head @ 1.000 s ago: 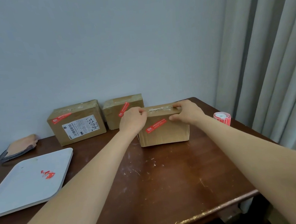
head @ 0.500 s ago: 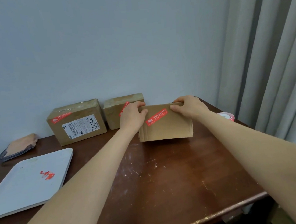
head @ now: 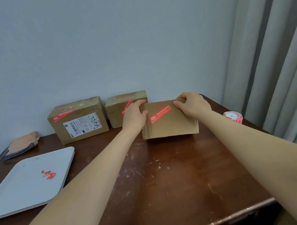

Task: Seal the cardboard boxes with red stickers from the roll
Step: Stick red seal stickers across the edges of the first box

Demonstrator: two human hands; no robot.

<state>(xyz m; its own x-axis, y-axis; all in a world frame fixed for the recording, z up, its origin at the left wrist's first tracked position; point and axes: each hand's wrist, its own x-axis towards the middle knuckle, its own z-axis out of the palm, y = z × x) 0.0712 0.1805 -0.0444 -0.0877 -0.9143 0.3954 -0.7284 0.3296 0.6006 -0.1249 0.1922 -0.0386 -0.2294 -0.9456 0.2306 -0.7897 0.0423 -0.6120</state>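
Box (head: 171,126) tilted further; left hand (head: 133,114), right hand (head: 193,105) grasping it; scratched table (head: 169,174), curtain (head: 276,62).

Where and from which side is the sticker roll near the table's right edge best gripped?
Grip the sticker roll by its round outer wall, from above, with the right hand, which is nearer. It seems to lie flat with the core hole up; a loose red sticker hangs at its front.

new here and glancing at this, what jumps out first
The left hand and right hand grip the top corners of a cardboard box toward the back of the table, its red sticker facing the camera. Left of it stand a larger box and a smaller box, both stickered; the sticker roll sits by the right edge.
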